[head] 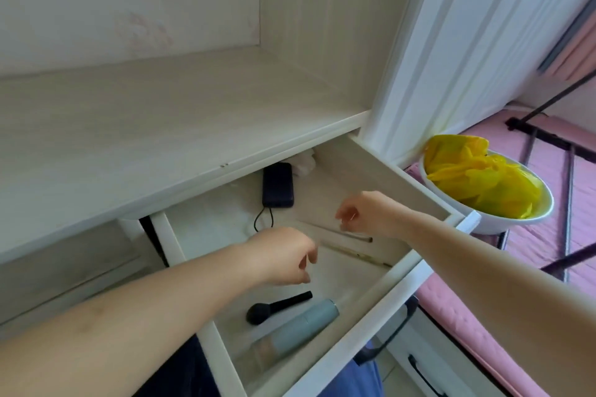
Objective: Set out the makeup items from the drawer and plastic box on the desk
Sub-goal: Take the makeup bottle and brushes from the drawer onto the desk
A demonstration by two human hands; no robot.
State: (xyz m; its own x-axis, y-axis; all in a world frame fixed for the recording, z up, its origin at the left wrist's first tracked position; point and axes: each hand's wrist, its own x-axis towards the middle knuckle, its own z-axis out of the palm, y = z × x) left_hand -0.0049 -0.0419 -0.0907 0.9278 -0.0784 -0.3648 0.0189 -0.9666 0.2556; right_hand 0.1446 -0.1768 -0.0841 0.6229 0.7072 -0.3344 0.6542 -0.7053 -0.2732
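Reaching over the open drawer [371, 309], both hands hold nothing: the left hand [283, 255] hangs with fingers loosely curled, the right hand [364, 213] likewise, just above two thin pencils [351, 243]. Nearer in the drawer lie a black brush [277, 308] and a bottle [296, 332] side by side; a dark power bank [278, 184] sits at the far end. The desk [161, 126] lies left.

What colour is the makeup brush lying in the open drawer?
Black all over, handle and bristles; the makeup brush shows in the head view.

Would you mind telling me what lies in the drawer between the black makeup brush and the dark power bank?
In the head view, the left hand hovers between black makeup brush and power bank.
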